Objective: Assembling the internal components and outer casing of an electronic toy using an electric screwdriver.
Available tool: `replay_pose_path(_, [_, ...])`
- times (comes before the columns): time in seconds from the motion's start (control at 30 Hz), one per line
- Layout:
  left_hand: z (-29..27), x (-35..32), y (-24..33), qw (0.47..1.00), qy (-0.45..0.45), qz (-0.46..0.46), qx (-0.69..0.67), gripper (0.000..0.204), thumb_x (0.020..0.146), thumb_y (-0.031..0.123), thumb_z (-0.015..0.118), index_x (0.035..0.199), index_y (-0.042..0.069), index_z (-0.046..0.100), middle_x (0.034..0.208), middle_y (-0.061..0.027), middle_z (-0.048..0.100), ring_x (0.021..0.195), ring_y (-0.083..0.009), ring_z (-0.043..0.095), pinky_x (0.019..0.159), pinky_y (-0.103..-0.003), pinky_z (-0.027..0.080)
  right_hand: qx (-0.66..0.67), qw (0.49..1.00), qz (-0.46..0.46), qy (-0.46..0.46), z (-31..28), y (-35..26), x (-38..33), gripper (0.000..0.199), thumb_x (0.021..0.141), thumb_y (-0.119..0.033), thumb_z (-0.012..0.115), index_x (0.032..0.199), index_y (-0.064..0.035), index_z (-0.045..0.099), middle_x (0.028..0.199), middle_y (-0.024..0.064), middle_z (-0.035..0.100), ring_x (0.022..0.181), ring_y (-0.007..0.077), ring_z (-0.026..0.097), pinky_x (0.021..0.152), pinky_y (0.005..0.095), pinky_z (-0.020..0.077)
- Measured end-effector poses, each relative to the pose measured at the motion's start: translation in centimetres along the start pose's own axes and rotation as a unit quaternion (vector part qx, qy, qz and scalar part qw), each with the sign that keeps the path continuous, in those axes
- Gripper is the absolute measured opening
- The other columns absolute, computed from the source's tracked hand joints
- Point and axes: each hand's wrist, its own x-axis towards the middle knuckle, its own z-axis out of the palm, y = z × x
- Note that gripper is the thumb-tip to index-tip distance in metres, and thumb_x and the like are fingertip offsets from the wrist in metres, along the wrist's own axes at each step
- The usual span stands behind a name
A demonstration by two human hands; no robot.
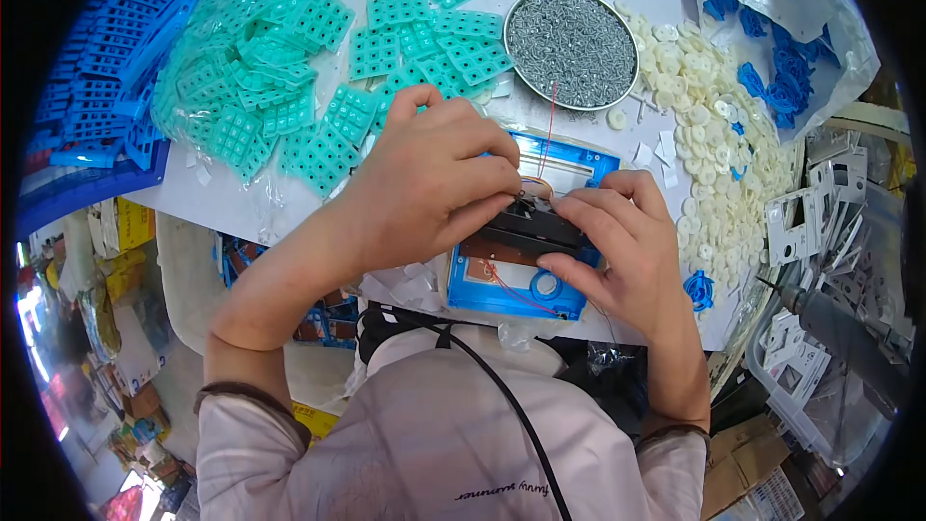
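Gripping a small black rectangular plastic part (529,229) from both sides: left hand (424,183) curled over its left end, fingers closed on it; right hand (617,241) pinching the right end, thumb low near a white round button. Part sits on a blue plastic device housing (511,294) lying flat on the white table (183,195), directly under both hands. Brown circuit board (487,265) shows inside the housing, just below the left fingers, with thin red wires (548,130) running up past the hands. Just beyond the hands, a round metal tin of small grey screws (571,46). Beyond and left of the left hand, teal rubber keypad mats (289,87), loose and bagged. Right of the right hand, a heap of white round plastic discs (714,164), touching the tin's side. Far right, grey handled power screwdriver (839,333), well apart from the hands.
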Motion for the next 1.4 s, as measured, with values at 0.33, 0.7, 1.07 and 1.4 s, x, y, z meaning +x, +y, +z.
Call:
replay_pose_path(0.33, [-1.1, 2.5, -1.3, 0.987, -0.144, 0.06, -0.024, 0.004, 0.086, 0.012, 0.07, 0.088, 0.013, 0.068, 0.087, -0.0008, 0.058, 0.088, -0.0225, 0.058, 0.09, -0.041, 0.04, 0.009, 1.0, -0.002, -0.005, 0.1, 0.0, 0.7, 0.05, 0.069, -0.026, 0.087, 0.11, -0.0034, 0.068, 0.103, 0.0103, 0.068, 0.09, 0.0325, 0.057, 0.077, 0.0413, 0.0498])
replay_pose_path(0.7, [-1.6, 4.8, -2.1, 0.961, -0.241, 0.13, 0.02, 0.004, 0.082, 0.015, 0.065, 0.084, 0.013, 0.068, 0.082, -0.0005, 0.057, 0.088, -0.0212, 0.062, 0.082, -0.038, 0.045, 0.016, 1.0, 0.001, -0.024, -0.1, 0.1, 1.1, 0.051, 0.067, -0.025, 0.088, 0.109, -0.0036, 0.068, 0.102, 0.0101, 0.068, 0.09, 0.033, 0.058, 0.078, 0.0422, 0.0499])
replay_pose_path(1.07, [-2.2, 5.0, -0.7, 0.943, -0.276, 0.156, 0.102, 0.003, 0.078, 0.015, 0.067, 0.078, 0.013, 0.066, 0.078, 0.0013, 0.057, 0.085, -0.0178, 0.061, 0.075, -0.034, 0.046, -0.019, 0.999, 0.001, -0.03, -0.1, -0.2, 1.1, 0.052, 0.067, -0.026, 0.088, 0.111, -0.0062, 0.067, 0.103, 0.008, 0.067, 0.09, 0.0322, 0.057, 0.076, 0.0425, 0.0485])
replay_pose_path(1.4, [-1.5, 1.3, 2.3, 0.966, -0.187, 0.092, 0.155, 0.01, 0.076, 0.018, 0.065, 0.079, 0.009, 0.062, 0.082, -0.0027, 0.055, 0.08, -0.0186, 0.058, 0.066, -0.033, 0.044, -0.008, 0.998, 0.01, -0.058, 0.5, -1.4, 1.6, 0.046, 0.074, -0.027, 0.08, 0.114, -0.0086, 0.067, 0.097, 0.0065, 0.061, 0.087, 0.0289, 0.054, 0.076, 0.0421, 0.0447])
